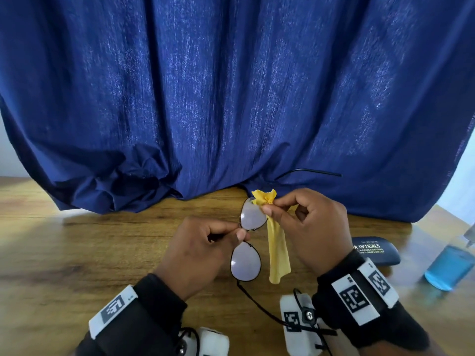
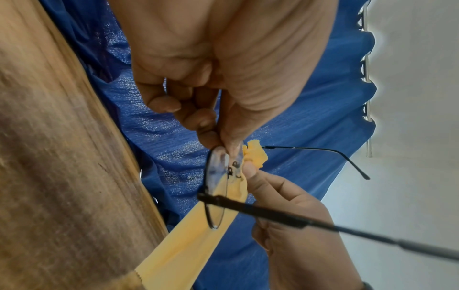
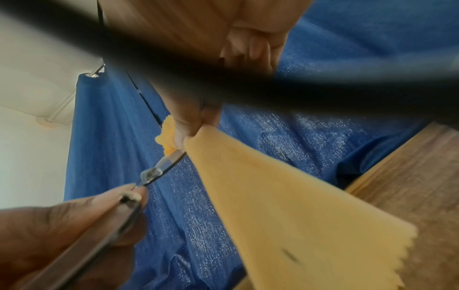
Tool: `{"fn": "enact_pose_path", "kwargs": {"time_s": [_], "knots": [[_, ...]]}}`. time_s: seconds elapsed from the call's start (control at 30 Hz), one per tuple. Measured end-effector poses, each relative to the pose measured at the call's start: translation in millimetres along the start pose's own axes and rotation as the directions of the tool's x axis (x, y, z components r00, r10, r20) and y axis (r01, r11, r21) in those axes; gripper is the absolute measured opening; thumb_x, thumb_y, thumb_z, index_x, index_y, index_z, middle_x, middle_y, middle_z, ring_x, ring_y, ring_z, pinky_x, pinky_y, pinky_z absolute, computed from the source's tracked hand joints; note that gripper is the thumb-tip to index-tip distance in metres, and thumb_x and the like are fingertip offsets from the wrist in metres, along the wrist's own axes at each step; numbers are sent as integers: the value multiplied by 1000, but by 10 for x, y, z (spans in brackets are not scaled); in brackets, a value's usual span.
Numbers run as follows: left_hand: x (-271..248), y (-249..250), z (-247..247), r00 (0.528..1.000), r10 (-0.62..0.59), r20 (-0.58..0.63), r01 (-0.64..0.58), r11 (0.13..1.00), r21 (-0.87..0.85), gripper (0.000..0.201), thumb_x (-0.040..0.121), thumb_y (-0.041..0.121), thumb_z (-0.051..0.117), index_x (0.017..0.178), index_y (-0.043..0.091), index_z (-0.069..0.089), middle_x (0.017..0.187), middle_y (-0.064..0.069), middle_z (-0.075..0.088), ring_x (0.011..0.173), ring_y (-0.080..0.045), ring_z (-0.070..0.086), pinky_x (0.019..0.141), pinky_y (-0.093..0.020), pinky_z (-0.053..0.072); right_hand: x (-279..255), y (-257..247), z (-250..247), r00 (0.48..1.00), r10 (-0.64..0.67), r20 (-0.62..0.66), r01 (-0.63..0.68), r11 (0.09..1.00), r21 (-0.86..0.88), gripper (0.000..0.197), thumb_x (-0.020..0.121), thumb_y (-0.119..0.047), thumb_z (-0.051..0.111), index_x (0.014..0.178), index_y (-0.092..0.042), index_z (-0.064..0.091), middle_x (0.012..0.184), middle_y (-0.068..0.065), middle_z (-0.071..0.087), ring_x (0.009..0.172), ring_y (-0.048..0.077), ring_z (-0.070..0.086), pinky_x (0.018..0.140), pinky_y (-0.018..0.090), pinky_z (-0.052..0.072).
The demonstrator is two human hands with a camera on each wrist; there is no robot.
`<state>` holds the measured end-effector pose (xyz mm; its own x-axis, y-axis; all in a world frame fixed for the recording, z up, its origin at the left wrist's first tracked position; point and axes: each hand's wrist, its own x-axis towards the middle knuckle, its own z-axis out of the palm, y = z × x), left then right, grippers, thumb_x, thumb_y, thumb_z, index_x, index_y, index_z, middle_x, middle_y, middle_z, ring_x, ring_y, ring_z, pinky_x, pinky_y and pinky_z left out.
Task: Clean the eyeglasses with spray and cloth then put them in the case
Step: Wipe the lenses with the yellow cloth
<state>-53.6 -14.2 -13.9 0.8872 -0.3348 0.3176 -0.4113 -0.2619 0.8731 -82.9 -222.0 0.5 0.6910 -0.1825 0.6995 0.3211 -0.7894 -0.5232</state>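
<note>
At frame centre your left hand (image 1: 203, 249) pinches the glasses (image 1: 246, 262) at the bridge; your right hand (image 1: 308, 227) fingers pinch the cloth (image 1: 279, 255) on the upper lens

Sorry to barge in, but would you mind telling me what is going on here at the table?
A person is wiping a pair of glasses over a wooden table. The left hand pinches the frame at the bridge, and the right hand pinches a yellow cloth against the edge of the far lens. The dark case lies closed on the right, beside the blue spray bottle, so casing the glasses is not yet done.
</note>
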Motion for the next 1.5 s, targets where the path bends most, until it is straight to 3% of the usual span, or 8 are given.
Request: {"fn": "enact_pose_path", "kwargs": {"time_s": [0.33,0.5,0.67,0.97,1.07,1.17,1.37,1.5], "knots": [[-4,-7,-26,1000,21,-24,-20,999,27,12,93,23,74,95,27,85,85,19,81,82,-2,76,73,-22,59,-23,-14,84,971,-188,146,183,982,48,25,83,-52,67,83,-29,77,83,-14,68,73,7,65,60,38,56],[-43,6,117,998,39,59,-41,998,46,13,92,24,74,90,30,85,76,12,80,62,3,64,58,-14,46,-33,-43,65,974,-209,91,210,978,5,23,84,-51,70,85,-29,78,83,-15,68,71,4,63,59,37,55],[-55,10,152,998,18,61,-19,1000,16,14,93,20,74,90,26,86,81,22,80,74,9,72,62,-4,45,-24,-21,47,987,-162,5,162,985,-55,27,88,-52,65,92,-29,80,88,-15,69,74,6,66,60,39,57],[-53,10,96,999,32,7,-33,998,45,14,92,28,74,84,30,85,62,3,73,54,-6,54,51,-23,39,-15,-45,63,928,-286,239,269,958,101,17,90,-38,68,98,-31,81,96,-18,70,87,5,68,66,36,58],[-60,19,105,999,9,33,-10,1000,29,14,94,28,73,88,31,85,73,8,79,67,-9,70,60,-28,51,20,10,-10,947,-265,185,268,963,7,17,87,-44,67,94,-35,81,93,-19,70,85,5,68,64,39,57],[-50,25,69,999,-5,32,4,1000,14,14,94,24,72,93,30,85,86,22,81,83,4,74,66,-11,53,26,33,-24,966,-238,100,244,968,-55,21,89,-46,65,95,-34,81,91,-16,70,79,5,67,60,37,57],[-27,8,45,998,50,38,-53,996,77,19,98,22,66,94,26,83,80,25,77,80,5,70,66,-16,52,2,-27,36,917,-308,253,301,951,66,21,92,-43,64,102,-33,80,97,-18,69,87,2,67,63,35,58],[-15,-38,72,996,71,44,-78,983,167,23,100,21,63,86,12,79,74,0,74,66,-5,60,58,-19,47,13,-14,-10,885,-328,330,327,943,60,19,93,-42,64,102,-36,79,98,-20,68,86,3,67,64,34,58]]}}
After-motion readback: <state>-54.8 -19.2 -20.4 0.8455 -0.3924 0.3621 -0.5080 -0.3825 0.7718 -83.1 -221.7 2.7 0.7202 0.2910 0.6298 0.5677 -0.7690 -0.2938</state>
